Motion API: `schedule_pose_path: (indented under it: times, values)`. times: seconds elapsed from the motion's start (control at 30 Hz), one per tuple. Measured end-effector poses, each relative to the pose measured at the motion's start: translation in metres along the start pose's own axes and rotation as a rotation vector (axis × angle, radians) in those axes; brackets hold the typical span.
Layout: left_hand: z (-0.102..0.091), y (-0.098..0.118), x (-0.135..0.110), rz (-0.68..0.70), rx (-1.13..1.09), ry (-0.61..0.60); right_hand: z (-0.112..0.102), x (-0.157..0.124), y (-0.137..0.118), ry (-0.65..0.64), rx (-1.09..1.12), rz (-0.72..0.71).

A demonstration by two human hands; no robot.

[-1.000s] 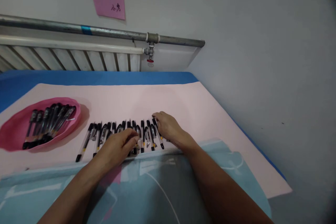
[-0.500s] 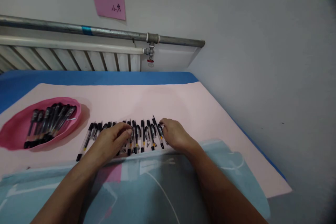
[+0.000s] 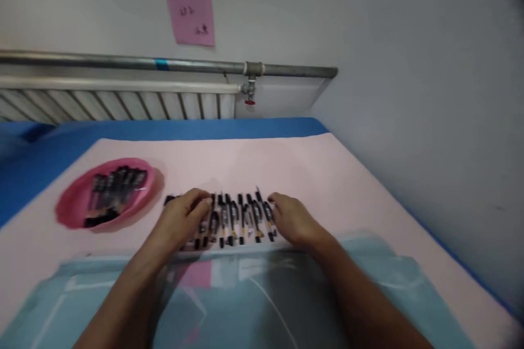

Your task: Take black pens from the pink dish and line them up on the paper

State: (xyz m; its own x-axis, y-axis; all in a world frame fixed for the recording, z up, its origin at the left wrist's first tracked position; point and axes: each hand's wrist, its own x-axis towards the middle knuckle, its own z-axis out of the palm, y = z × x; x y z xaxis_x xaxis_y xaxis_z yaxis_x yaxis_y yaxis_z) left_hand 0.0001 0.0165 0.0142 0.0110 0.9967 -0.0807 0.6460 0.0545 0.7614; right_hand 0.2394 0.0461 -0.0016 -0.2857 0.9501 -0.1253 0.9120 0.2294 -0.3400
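A row of several black-capped clear pens [image 3: 237, 218] lies side by side on the pale pink sheet [image 3: 327, 174]. My left hand [image 3: 182, 221] rests on the left end of the row with curled fingers and hides the pens beneath it. At the right end my right hand [image 3: 292, 221] lies against the outermost pen, its fingers bent down onto the sheet. The frame is blurred by motion, so whether either hand grips a pen cannot be made out.
A pink oval dish [image 3: 73, 212] with several more black pens [image 3: 112, 193] stands at the left. Blue table surface [image 3: 204, 126] runs along the back, below a radiator [image 3: 123, 104] and a metal pipe [image 3: 204, 65]. A grey wall [image 3: 429, 92] bounds the right side. A light blue cloth [image 3: 262, 294] lies in front.
Both hands have closed in on the row from its two ends, bunching the pens tighter. The camera has turned left, shifting the whole scene to the right.
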Motion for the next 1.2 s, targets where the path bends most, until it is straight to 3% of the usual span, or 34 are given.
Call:
schedule_pose_path:
  times: [0.1, 0.17, 0.23, 0.37, 0.53, 0.87, 0.97, 1.07, 1.1, 1.13, 1.2]
  values:
    - [-0.023, -0.016, 0.006, -0.071, -0.05, 0.227, -0.002, 0.001, -0.001, 0.008, -0.008, 0.037]
    - [-0.043, -0.03, 0.009, -0.125, 0.058, 0.457, -0.003, 0.003, -0.002, 0.0, -0.002, 0.032]
    - [-0.062, -0.043, 0.011, -0.202, 0.248, 0.587, -0.004, 0.003, -0.002, -0.005, 0.001, 0.023]
    - [-0.083, -0.066, 0.016, -0.35, 0.49, 0.538, -0.006, 0.003, -0.004, -0.01, 0.003, 0.036]
    - [-0.085, -0.084, 0.03, -0.44, 0.547, 0.535, -0.008, 0.002, -0.004, -0.024, 0.033, 0.047]
    - [-0.083, -0.088, 0.038, -0.468, 0.533, 0.565, -0.006, 0.003, -0.002, 0.02, 0.026, 0.002]
    - [-0.084, -0.078, 0.036, -0.399, 0.46, 0.617, -0.007, 0.002, -0.002, 0.023, 0.028, 0.006]
    - [-0.07, -0.056, 0.032, -0.286, 0.291, 0.658, -0.007, 0.002, 0.001, 0.076, 0.041, 0.021]
    - [-0.061, -0.047, 0.029, -0.232, 0.162, 0.644, -0.008, 0.002, 0.002, 0.125, 0.059, 0.018]
    - [-0.05, -0.036, 0.025, -0.157, -0.108, 0.596, -0.009, 0.002, 0.003, 0.187, 0.094, 0.007]
    - [-0.024, -0.013, 0.015, -0.068, -0.6, 0.388, -0.01, 0.0, 0.001, 0.313, 0.22, -0.045]
